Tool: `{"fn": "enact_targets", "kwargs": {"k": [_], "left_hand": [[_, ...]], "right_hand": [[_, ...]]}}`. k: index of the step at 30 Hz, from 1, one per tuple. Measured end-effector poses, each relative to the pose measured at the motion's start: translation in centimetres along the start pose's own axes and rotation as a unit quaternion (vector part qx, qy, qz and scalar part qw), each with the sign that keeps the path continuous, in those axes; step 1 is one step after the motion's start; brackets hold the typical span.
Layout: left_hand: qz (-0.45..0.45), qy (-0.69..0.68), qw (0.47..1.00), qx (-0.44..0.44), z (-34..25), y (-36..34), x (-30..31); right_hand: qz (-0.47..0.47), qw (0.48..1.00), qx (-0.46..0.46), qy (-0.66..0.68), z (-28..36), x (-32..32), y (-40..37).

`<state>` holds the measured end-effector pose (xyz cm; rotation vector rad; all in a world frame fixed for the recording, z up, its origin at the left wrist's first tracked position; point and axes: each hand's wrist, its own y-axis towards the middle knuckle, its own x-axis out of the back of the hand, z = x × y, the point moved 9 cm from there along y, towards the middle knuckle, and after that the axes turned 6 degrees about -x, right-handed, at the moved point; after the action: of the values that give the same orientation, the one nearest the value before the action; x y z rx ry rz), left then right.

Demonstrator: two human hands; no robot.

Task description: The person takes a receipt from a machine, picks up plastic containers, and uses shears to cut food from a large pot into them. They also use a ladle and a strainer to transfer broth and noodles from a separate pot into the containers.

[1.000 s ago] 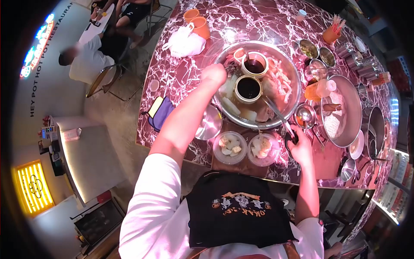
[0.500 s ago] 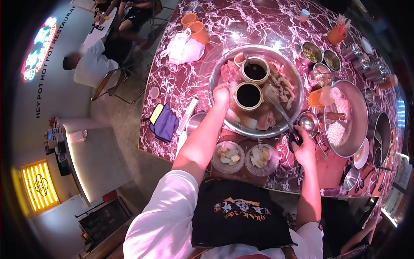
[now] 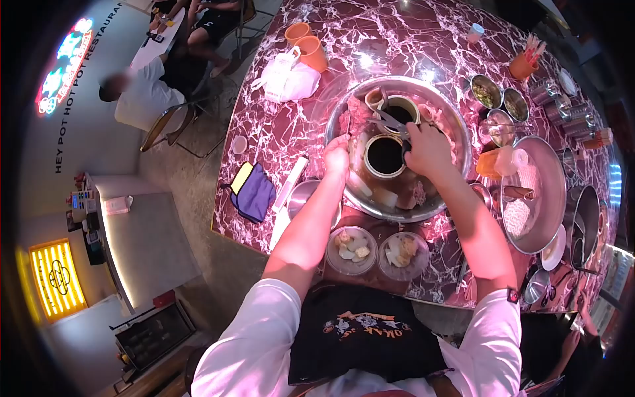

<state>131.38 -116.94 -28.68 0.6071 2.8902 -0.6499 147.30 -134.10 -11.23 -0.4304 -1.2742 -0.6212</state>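
Right hand (image 3: 428,151) shifted since earlier frame: near-right rim to over centre. Marble-patterned table (image 3: 254,142) bears steel pot (image 3: 399,216); pink meat (image 3: 359,114) inside, far-left, beyond left hand (image 3: 337,156), the nearer one: fingers narrow, contents unclear. Right fingers curl round scissors (image 3: 391,122), long axis leftward, towards meat.

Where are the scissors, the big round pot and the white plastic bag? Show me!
Scissors (image 3: 393,122): head view, on the metal blades.
Big round pot (image 3: 405,215): head view, on its near rim.
White plastic bag (image 3: 296,85): head view, on its puffy middle.
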Motion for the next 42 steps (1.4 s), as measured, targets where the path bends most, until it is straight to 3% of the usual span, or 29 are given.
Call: {"fn": "enact_targets", "kwargs": {"k": [7,10,16,19,26,30,35,39,42], "left_hand": [[0.012,0.008,1.0,0.015,0.6,0.3,0.0],[0.02,0.011,0.999,0.028,0.8,0.2,0.3],[0.055,-0.009,0.998,0.036,0.0,0.8,0.0],[0.077,-0.013,0.996,0.039,-1.1,0.0,-0.2],[0.142,-0.048,0.989,0.0,-7.2,-5.4,0.3],[0.219,-0.056,0.974,0.0,-10.7,-10.5,3.7],[0.286,0.104,0.953,-0.015,-12.5,-15.6,11.5],[0.341,0.21,0.916,0.007,-11.7,-20.1,16.2],[0.349,0.277,0.892,0.076,-9.1,-22.7,19.2]], "right_hand": [[0.052,0.998,0.021,-0.039,2.9,-5.0,5.2],[0.148,0.989,-0.005,-0.021,1.9,-6.9,5.6],[0.175,0.982,-0.066,0.009,0.4,-3.1,3.1],[0.172,0.98,-0.088,0.047,-0.5,-3.2,2.1],[0.027,0.993,-0.058,0.099,-2.0,2.7,-4.7],[0.033,0.995,-0.049,0.081,-0.2,8.8,-9.6],[0.04,0.997,0.013,0.058,4.1,13.2,-16.5],[0.105,0.992,0.014,0.066,7.7,12.9,-22.2],[0.164,0.985,0.012,0.051,9.5,9.6,-25.3]]}}
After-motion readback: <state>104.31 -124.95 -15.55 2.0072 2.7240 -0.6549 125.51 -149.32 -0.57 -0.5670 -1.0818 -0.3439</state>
